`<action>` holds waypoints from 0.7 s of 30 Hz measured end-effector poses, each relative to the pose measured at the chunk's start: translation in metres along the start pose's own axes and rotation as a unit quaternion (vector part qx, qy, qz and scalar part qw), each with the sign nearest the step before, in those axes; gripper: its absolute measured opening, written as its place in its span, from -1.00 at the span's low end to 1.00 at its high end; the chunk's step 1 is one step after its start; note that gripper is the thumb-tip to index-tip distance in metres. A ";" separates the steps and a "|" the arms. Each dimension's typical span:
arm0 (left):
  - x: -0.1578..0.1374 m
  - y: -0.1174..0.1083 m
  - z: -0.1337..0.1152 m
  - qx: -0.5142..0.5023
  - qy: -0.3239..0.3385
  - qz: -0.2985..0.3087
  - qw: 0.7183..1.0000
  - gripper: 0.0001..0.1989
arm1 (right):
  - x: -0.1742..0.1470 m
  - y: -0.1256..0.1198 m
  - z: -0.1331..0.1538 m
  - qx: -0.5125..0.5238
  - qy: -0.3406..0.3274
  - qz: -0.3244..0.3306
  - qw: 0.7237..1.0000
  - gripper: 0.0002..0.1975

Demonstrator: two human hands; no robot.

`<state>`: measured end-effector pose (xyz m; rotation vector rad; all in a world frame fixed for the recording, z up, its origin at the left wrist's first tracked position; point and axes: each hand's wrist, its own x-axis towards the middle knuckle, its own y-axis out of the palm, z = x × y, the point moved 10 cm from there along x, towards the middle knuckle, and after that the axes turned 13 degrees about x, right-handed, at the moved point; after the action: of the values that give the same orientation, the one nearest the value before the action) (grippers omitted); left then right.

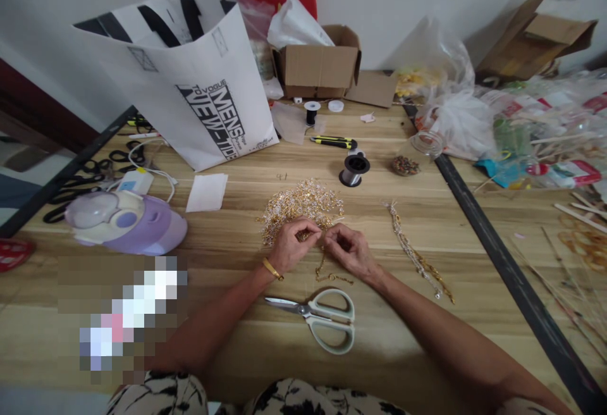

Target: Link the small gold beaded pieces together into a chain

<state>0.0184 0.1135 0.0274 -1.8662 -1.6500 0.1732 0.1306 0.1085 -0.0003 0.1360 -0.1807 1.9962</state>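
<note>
My left hand (294, 242) and my right hand (349, 249) meet almost tip to tip over the wooden table, each closed in a pinch. From the right fingertips a thin gold chain (318, 271) hangs down, its lower end lying on the wood with a small ring. What the left fingers pinch is too small to make out. Just beyond the hands spreads a pile of small gold and silver pieces (303, 203), partly covered by the left hand. Scissors with pale handles (332, 320) lie nearer to me, blades pointing left.
Gold and silver chains (417, 253) lie to the right. Behind stand a wire spool (354, 170), a box cutter (333, 142), a glass jar (420, 152) and a large paper bag (203, 80). A purple bottle (137, 222) and white paper (207, 192) are on the left.
</note>
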 end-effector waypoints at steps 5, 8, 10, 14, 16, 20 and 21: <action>0.001 -0.002 -0.003 0.004 0.006 -0.003 1.000 -0.91 | 0.000 -0.001 0.002 -0.001 -0.002 -0.002 1.000 -0.84; 0.001 -0.003 -0.004 0.006 0.012 -0.009 1.000 -0.91 | -0.001 -0.001 0.002 0.004 -0.002 -0.001 1.000 -0.85; 0.000 -0.003 -0.004 0.007 0.017 -0.011 1.000 -0.92 | -0.001 0.000 0.002 0.006 -0.002 -0.002 1.000 -0.85; 0.000 -0.001 -0.003 0.010 0.018 -0.007 1.000 -0.91 | 0.000 0.000 0.000 0.010 -0.004 -0.003 1.000 -0.84; -0.001 -0.001 -0.003 0.012 0.019 -0.007 1.000 -0.92 | 0.000 -0.001 0.000 0.011 -0.005 -0.004 1.000 -0.84; 0.000 -0.001 -0.002 0.012 0.018 -0.010 1.000 -0.92 | 0.000 -0.001 0.000 0.007 -0.006 -0.006 1.000 -0.83; 0.000 -0.001 -0.002 0.012 0.017 -0.010 1.000 -0.92 | 0.000 -0.002 0.000 0.006 -0.004 -0.007 1.000 -0.83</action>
<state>0.0182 0.1125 0.0299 -1.8234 -1.6363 0.1501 0.1321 0.1088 0.0000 0.1538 -0.1719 1.9825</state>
